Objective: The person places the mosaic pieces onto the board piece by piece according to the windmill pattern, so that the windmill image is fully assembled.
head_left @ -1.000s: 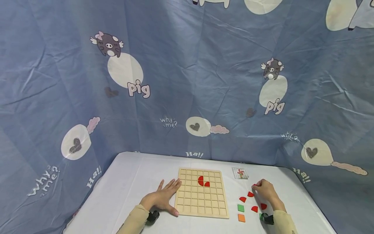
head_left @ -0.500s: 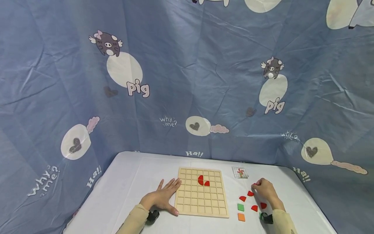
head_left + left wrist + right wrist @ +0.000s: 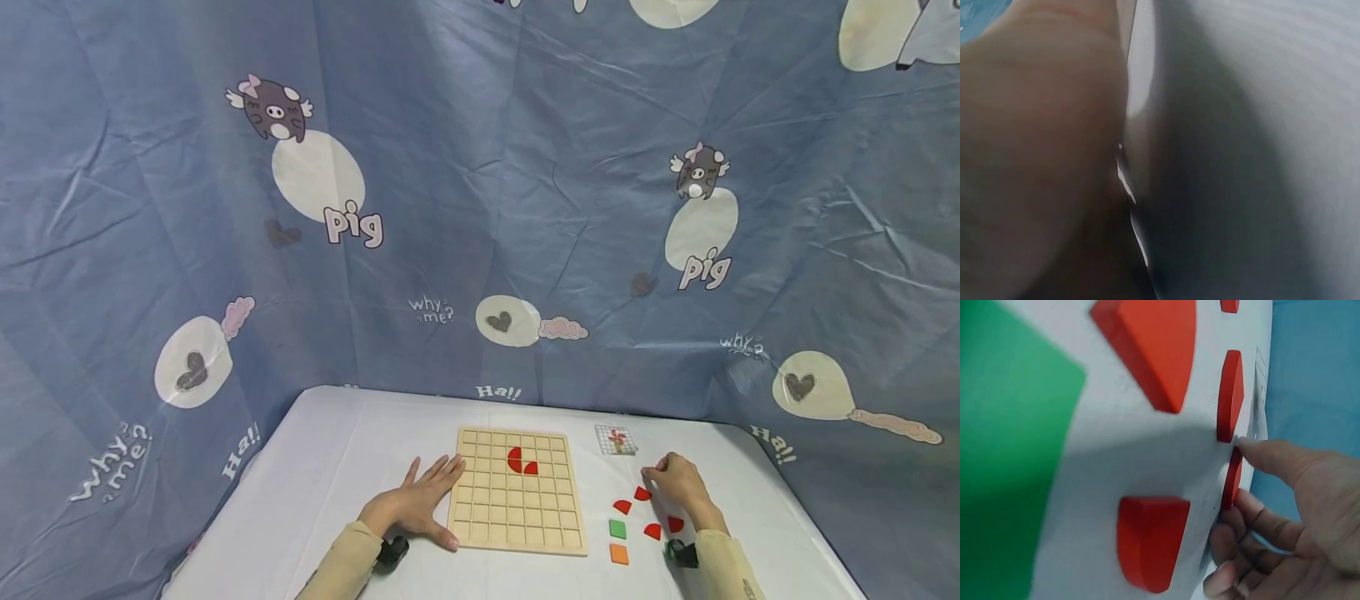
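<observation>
My left hand lies with spread, straight fingers on the white table, its fingertips and thumb at the left edge of a wooden grid board. In the left wrist view the hand shows only as a blurred patch of skin. Two red pieces sit in cells of the upper board. Right of the board, my right hand pinches a red quarter-circle piece between thumb and fingers, low at the table. In the head view the fingers hide that piece.
Several red quarter-circle pieces lie near the right hand, with a green square and an orange square beside them. Behind stands a small printed pattern card lying flat. A blue patterned curtain encloses the table.
My right hand has turned slightly, and the red piece at its fingertips has gone out of sight in the head view. The left hand stays in place. The view has tilted down a little.
</observation>
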Demonstrator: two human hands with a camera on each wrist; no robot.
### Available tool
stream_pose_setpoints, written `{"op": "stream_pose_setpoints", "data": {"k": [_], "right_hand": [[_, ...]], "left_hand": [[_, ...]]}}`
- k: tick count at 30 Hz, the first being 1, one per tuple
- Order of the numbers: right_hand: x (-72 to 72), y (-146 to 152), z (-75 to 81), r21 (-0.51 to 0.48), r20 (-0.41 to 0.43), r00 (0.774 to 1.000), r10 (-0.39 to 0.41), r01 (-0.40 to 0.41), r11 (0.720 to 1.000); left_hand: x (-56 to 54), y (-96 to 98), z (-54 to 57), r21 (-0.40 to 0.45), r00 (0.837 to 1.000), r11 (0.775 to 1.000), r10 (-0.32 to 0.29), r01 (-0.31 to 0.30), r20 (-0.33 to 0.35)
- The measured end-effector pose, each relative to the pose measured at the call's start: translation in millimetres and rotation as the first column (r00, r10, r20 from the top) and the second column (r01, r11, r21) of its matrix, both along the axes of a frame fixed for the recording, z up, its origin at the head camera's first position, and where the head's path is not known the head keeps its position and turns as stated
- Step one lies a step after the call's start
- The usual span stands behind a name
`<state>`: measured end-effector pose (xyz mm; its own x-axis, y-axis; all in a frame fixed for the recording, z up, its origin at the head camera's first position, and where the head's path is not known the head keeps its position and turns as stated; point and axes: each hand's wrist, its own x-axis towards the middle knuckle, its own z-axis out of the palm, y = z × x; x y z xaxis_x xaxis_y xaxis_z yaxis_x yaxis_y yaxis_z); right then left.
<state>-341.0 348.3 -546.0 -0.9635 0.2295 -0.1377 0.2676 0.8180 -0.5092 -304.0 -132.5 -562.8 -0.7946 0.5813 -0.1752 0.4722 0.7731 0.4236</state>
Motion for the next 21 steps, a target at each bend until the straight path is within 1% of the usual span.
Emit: {"op": "stream_pose_setpoints", "data": {"k": [4,6,8,11,16,21], "right_hand": [[0.0,1.7,0.3,-0.024,-0.012,0.999,0.037,-0.037,0.999],[0.0,2.9,0.8,-0.024,-0.038,0.995,0.09,-0.091,0.996],[-1.0,4.6,0.6,-0.017,-0.068,0.987,0.149,-0.15,0.989],[-1.6,6.6,0.6,-0.003,-0.088,0.973,0.213,-0.214,0.977],[-2.1,7.2,1.2,-0.007,-0.065,0.971,0.23,-0.231,0.973],[-1.6,5.8,2.4,-0.021,-0.077,0.966,0.245,-0.248,0.969]], "left_hand": [[0.5,0.1,1.1,-0.001,1.0,1.0,-0.005,0.005,-0.003],[0.8,0.0,1.8,0.0,1.0,1.0,-0.009,0.009,-0.009],[0.6,-0.2,2.3,0.001,1.0,1.0,-0.012,0.012,-0.013],[0.4,-0.2,3.2,0.003,1.0,1.0,-0.012,0.012,-0.013],[0.9,0.5,2.7,0.001,1.0,1.0,-0.007,0.007,-0.005],[1.2,0.6,2.0,0.003,1.0,1.0,0.002,-0.002,0.001]]}}
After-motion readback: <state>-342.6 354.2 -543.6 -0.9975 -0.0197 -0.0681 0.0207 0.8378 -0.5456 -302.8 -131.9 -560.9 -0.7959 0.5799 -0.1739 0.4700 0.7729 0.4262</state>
